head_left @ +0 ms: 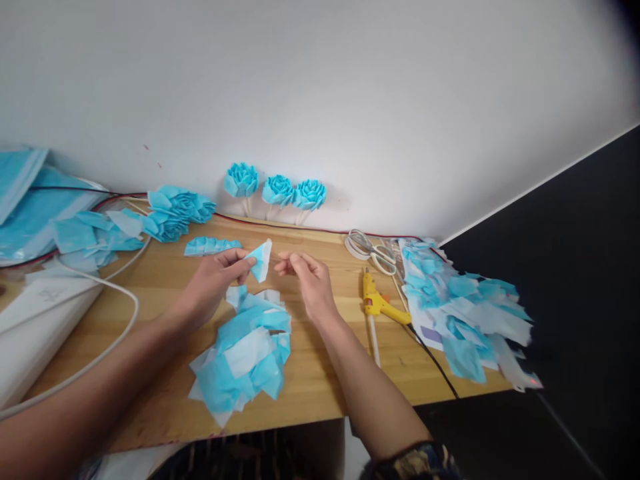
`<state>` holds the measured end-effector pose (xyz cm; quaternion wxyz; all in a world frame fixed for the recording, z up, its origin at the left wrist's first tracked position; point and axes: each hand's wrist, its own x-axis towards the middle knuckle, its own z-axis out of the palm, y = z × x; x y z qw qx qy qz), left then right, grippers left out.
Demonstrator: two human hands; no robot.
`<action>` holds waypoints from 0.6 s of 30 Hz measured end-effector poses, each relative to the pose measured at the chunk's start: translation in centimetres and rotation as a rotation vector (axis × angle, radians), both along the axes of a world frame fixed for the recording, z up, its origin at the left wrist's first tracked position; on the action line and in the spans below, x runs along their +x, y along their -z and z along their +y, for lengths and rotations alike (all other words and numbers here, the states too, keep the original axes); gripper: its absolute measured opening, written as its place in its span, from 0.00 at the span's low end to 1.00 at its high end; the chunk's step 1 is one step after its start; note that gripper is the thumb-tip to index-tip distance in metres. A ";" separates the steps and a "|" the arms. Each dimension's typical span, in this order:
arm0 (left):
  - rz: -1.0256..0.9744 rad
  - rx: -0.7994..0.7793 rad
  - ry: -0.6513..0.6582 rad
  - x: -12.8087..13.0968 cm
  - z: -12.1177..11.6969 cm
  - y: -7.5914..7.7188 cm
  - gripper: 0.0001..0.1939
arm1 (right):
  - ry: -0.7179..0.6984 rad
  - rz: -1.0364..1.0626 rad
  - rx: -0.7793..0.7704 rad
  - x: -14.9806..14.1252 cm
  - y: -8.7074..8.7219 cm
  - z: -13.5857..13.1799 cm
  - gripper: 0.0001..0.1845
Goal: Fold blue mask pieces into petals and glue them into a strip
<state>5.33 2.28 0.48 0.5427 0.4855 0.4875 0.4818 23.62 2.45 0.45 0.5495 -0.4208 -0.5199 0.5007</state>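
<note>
Between the thumb and fingers of my left hand (pixel 227 270) is a small folded blue-and-white fabric piece (pixel 261 260), cone-like in outline with a pale edge. Just to its right, apart from it, my right hand (pixel 311 280) has its fingers curled in and pressed together; I cannot make out anything in them. Below both hands lies a loose heap of blue and white fabric pieces (pixel 245 357). A row of folded blue petals (pixel 213 246) rests on the table behind my left hand.
Three blue fabric flowers (pixel 279 191) on sticks stand by the wall. More flowers (pixel 175 210) lie left of them. To the right are a yellow glue gun (pixel 373 300), scissors (pixel 384 259), a tape roll (pixel 357 244) and a fabric pile (pixel 465 307). A white cable (pixel 136 307) loops at left.
</note>
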 end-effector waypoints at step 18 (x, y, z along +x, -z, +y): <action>-0.093 -0.002 0.015 0.2 -0.3 -0.3 0.13 | 0.053 -0.724 0.735 -0.4 0.5 -0.2 0.08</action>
